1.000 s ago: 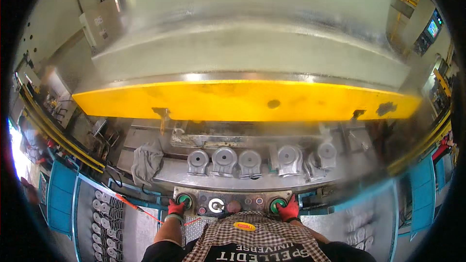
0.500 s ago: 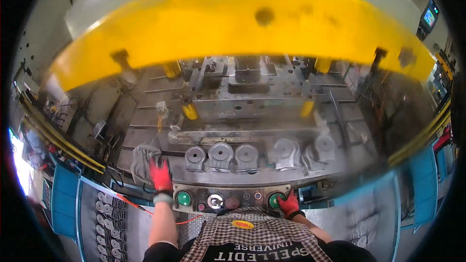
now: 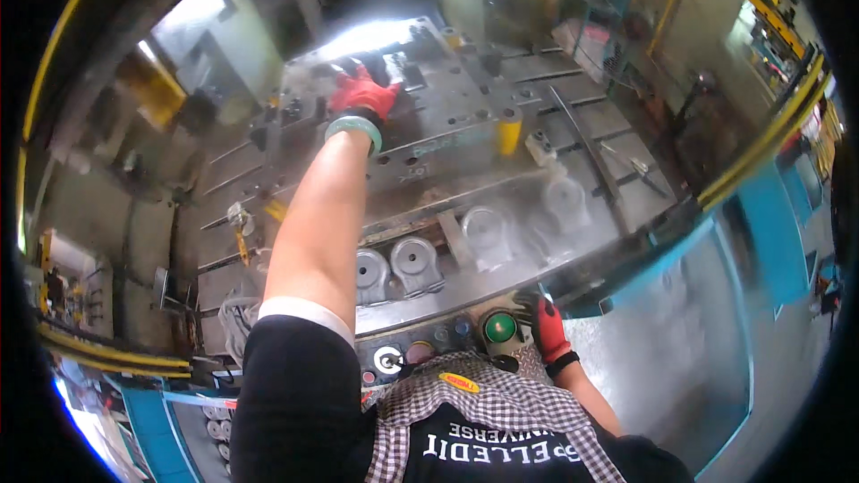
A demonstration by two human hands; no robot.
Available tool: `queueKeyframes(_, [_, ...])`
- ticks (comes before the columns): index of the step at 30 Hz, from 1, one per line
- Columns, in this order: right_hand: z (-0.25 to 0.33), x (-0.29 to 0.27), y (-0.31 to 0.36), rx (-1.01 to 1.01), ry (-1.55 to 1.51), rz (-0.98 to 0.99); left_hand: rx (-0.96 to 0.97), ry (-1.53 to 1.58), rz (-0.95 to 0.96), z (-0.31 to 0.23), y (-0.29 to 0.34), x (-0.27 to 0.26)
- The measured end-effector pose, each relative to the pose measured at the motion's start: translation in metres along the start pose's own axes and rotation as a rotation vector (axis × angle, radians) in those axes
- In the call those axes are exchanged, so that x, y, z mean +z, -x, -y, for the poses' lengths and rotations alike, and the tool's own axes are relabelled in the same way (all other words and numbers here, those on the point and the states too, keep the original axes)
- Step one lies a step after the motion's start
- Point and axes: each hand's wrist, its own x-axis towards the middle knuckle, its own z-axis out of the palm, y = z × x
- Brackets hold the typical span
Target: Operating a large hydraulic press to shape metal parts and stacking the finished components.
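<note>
My left hand point(image 3: 365, 94), in a red glove, reaches far forward over the metal die point(image 3: 438, 116). Its fingers are spread, and a shiny metal piece point(image 3: 404, 72) lies just to their right. Blur hides whether the fingertips touch anything. My right hand point(image 3: 550, 326), in a red and dark glove, is at the right end of the control panel point(image 3: 438, 333), beside the green button point(image 3: 500, 327). Its fingers are curled, and a thin pale thing sticks up past them, too small to name.
Several round-headed grey metal parts point(image 3: 414, 264) lie along the front of the press bed. A yellow post point(image 3: 509, 136) stands at the die's right corner. A long bar point(image 3: 586, 148) lies on the slotted bed. Blue-framed bins point(image 3: 716, 322) flank the front.
The yellow press beam no longer fills the upper view, which has shifted and tilted. My left hand has gone from beside the panel onto the die. My right hand has come off the green button.
</note>
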Motion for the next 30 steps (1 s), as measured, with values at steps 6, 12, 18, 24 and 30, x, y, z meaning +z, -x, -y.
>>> queueKeyframes(6, [0.131, 0.023, -0.019, 0.2, -0.963, 0.238, 0.107, 0.148, -0.165, 0.004, -0.008, -0.011])
queueKeyframes(12, [0.132, 0.032, -0.06, 0.379, -1.13, 0.246, 0.295, 1.471, 0.402, 0.091, 0.01, -0.064])
queueKeyframes(18, [0.133, 0.033, -0.084, 0.08, -0.836, 0.269, 0.148, 1.911, 0.628, 0.149, 0.171, -0.048])
queueKeyframes(24, [0.134, 0.037, -0.097, 0.166, -0.788, 0.414, 0.674, 0.721, 0.161, 0.166, 0.236, 0.047])
queueKeyframes(30, [0.131, 0.025, -0.092, 0.094, -1.011, 0.357, 0.252, -0.053, 0.175, 0.089, 0.254, 0.082])
